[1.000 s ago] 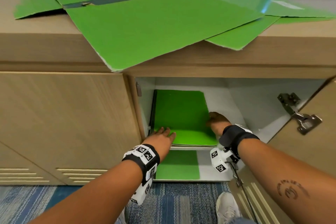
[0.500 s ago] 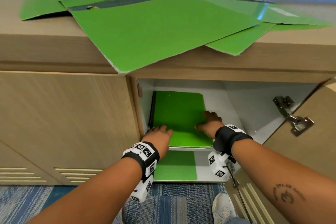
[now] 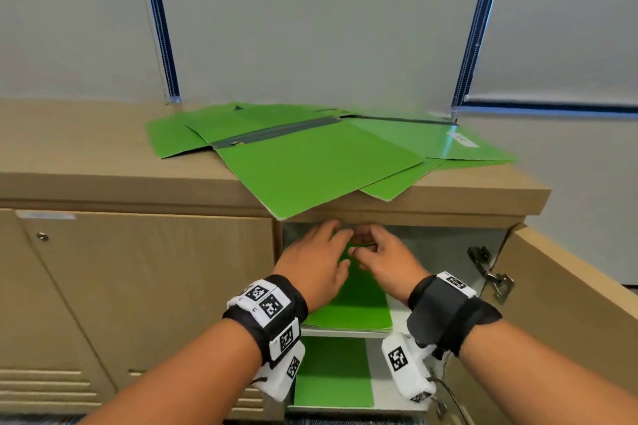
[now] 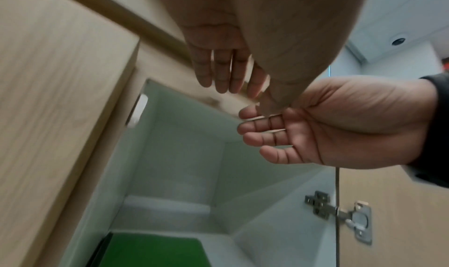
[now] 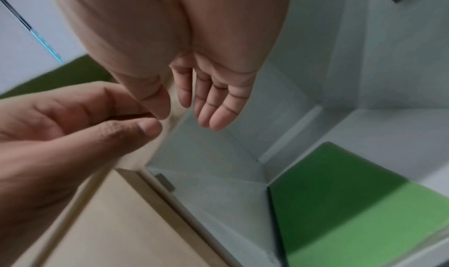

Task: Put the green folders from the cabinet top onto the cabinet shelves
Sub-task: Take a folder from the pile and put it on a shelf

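Hovering empty hands [image 3: 317,266] above flat glossy folder [image 3: 359,307].

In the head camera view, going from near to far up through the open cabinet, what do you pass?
Green folder on the lower shelf → green folder on the upper shelf → left hand and right hand, side by side → green folders spread on the wooden cabinet top → grey wall.

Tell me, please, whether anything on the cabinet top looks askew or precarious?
Yes. The green folders on the cabinet top lie fanned at differing angles, not stacked square. The front folder sits skewed, one corner jutting past the front edge above the open compartment.
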Demonstrator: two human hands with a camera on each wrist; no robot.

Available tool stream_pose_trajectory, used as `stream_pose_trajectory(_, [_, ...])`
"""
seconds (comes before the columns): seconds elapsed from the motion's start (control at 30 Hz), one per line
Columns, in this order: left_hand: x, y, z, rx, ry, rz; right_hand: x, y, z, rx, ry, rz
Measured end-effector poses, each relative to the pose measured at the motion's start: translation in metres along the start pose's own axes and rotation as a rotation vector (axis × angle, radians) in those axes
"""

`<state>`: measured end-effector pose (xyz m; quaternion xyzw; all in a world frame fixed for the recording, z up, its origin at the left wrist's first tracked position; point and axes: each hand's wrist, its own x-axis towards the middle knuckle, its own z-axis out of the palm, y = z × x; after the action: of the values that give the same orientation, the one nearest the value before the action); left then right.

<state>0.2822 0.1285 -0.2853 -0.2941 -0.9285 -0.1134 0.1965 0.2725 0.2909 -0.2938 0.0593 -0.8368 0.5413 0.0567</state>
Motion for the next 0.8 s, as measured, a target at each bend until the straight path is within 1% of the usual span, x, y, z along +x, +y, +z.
stream_pose_trajectory(0.13, [0.0,0.014,-0.044,-0.009,0.048,0.011,-0.018,-0.051,-0.012,0.021,0.002,-0.038])
stream_pose_trajectory(0.27, [-0.003,0.028,-0.077,0.106,0.109,0.109,-0.036,-0.086,-0.019,-0.012,-0.048,-0.028])
stream_pose_trajectory(0.33, [-0.004,0.031,-0.092,0.173,0.167,0.146,-0.042,-0.099,-0.021,0.031,-0.091,-0.001])
stream_pose_trajectory(0.37, [-0.003,0.029,-0.097,0.228,0.203,0.129,-0.044,-0.104,-0.021,0.062,-0.102,0.011])
stream_pose_trajectory(0.4, [-0.001,0.026,-0.102,0.282,0.214,0.061,-0.045,-0.11,-0.022,0.097,-0.102,0.022])
stream_pose_trajectory(0.43, [0.001,0.021,-0.107,0.321,0.178,-0.036,-0.047,-0.116,-0.023,0.139,-0.101,0.035])
stream_pose_trajectory(0.47, [0.002,0.014,-0.11,0.349,0.104,-0.129,-0.049,-0.121,-0.022,0.193,-0.106,0.061])
stream_pose_trajectory(0.5, [0.003,0.007,-0.111,0.358,-0.012,-0.207,-0.051,-0.123,-0.02,0.256,-0.119,0.097])
stream_pose_trajectory(0.53, [0.003,0.003,-0.115,0.35,-0.115,-0.257,-0.051,-0.124,-0.019,0.311,-0.135,0.133])
stream_pose_trajectory(0.57, [0.002,0.002,-0.118,0.329,-0.182,-0.276,-0.051,-0.123,-0.016,0.358,-0.148,0.171])
stream_pose_trajectory(0.6, [0.0,0.002,-0.121,0.312,-0.197,-0.273,-0.051,-0.122,-0.013,0.407,-0.148,0.209])
stream_pose_trajectory(0.7, [-0.012,0.01,-0.133,0.283,-0.136,-0.247,-0.046,-0.127,-0.003,0.61,-0.112,0.262])
stream_pose_trajectory(0.8, [-0.025,0.019,-0.141,0.228,-0.033,-0.207,-0.046,-0.142,-0.002,0.837,-0.089,0.201])
